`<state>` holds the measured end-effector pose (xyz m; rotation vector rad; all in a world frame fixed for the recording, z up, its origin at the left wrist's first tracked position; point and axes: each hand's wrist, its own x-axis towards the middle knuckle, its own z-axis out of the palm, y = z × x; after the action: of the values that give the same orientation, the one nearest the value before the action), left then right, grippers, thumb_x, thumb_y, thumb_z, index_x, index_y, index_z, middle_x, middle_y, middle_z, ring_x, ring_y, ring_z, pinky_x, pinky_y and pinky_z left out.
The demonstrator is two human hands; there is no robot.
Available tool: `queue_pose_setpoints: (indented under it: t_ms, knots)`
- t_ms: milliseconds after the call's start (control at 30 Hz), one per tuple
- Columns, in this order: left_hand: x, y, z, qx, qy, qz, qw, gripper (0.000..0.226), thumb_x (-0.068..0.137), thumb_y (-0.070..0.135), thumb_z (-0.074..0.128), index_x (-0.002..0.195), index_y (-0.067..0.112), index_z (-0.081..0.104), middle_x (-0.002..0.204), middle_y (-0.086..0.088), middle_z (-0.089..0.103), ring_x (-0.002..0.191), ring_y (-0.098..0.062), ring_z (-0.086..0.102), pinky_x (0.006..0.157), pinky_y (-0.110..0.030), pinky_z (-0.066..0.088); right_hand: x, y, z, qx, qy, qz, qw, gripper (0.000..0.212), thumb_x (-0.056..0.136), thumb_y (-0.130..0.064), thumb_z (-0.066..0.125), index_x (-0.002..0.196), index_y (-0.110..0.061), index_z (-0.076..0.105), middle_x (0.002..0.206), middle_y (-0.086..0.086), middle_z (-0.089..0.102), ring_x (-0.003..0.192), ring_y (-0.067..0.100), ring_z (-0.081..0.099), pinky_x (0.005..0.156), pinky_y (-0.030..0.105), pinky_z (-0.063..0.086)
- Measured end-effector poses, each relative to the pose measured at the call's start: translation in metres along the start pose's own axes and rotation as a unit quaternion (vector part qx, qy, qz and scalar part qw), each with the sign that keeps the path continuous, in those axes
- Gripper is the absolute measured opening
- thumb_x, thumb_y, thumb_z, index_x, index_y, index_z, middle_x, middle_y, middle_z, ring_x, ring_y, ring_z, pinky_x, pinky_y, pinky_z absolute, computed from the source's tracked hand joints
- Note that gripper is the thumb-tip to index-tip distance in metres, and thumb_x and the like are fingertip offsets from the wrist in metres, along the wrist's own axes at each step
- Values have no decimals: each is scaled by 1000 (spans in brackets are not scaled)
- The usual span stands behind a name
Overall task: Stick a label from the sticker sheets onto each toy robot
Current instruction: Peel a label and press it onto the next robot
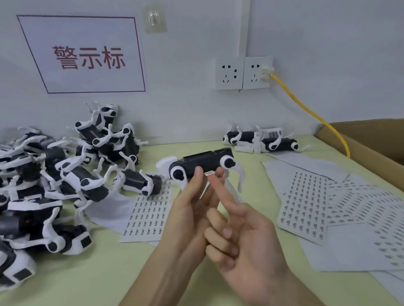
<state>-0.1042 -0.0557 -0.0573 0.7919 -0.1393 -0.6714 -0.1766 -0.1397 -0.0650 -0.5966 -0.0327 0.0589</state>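
A black-and-white toy robot dog (204, 161) is held up above the table's centre, gripped from below by my left hand (188, 216) with the thumb on its side. My right hand (245, 240) points its straight index finger at the robot's lower edge, its other fingers curled. A tiny white label (209, 173) sits on that fingertip, just under the robot's body. One sticker sheet (148, 214) lies flat left of my hands, and more sheets (319, 204) spread out to the right.
A heap of several toy robots (43, 187) fills the left of the pale green table (86, 292). Two more robots (262, 139) lie by the back wall. A cardboard box (374, 140) stands at the right, with a yellow cable (313, 114) running from a wall socket (257, 72).
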Motion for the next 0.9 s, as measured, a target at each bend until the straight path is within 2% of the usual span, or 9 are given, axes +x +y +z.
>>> queue_pose_setpoints:
  t_ms: [100,200,267,367,433,633,733,833,900]
  knots:
    - [-1,1,0,9,-25,6,1000,52,81,56,72,111,14,78,124,2,75,59,-17,63,63,-26,59,-1,-2,-1,-1,4,-15,1000,51,82,-21,56,130,-32,69,60,-2,28,47,10,15,41,24,15]
    - [-4,1,2,37,-50,4,998,46,84,53,70,110,16,80,123,3,76,61,-14,67,65,-26,59,-1,-3,0,-7,8,-27,1000,51,80,-21,57,128,-32,70,60,-2,29,48,10,15,44,25,13]
    - [-5,0,3,58,-56,-1,997,43,82,52,71,109,20,81,111,1,79,60,-14,66,64,-26,59,-1,-4,0,-7,8,-33,999,50,80,-22,57,128,-32,71,60,-2,30,49,11,14,44,25,12]
    - [-6,0,5,85,-59,-3,995,39,80,51,70,108,26,81,85,-1,78,46,-16,60,53,-27,55,-1,-5,2,-11,18,-41,999,48,82,-25,56,127,-32,71,58,-3,30,49,11,14,44,25,13]
    - [-8,1,7,96,-62,-13,993,40,78,53,70,108,29,82,77,-1,76,45,-17,59,52,-28,51,-1,-6,2,-8,24,-46,999,45,85,-26,55,126,-32,72,57,-2,30,48,11,15,43,25,14]
    - [-6,0,6,57,-44,-15,997,50,74,48,77,114,19,74,86,2,78,46,-17,59,54,-26,56,-2,-4,0,-12,27,-50,998,46,85,-25,53,127,-32,71,59,-3,31,49,10,16,45,27,11]
    - [-5,-1,5,47,-44,-20,998,39,76,47,75,103,19,77,101,5,79,49,-15,61,57,-26,57,-1,-3,-1,-11,24,-50,998,47,83,-26,56,127,-32,71,60,-2,31,49,11,16,45,26,11]
    - [-5,-1,5,55,-54,-26,997,30,82,49,70,93,24,83,101,7,79,49,-13,62,57,-25,58,-1,-3,-1,-12,20,-51,998,48,82,-25,57,127,-32,71,60,-2,31,50,11,16,44,25,13]
    - [-6,-1,5,55,-52,-25,997,30,83,49,70,93,25,84,109,8,79,51,-12,63,58,-25,58,-1,-3,-1,-14,21,-52,998,49,80,-26,58,127,-32,71,60,-2,32,50,11,16,45,26,12]
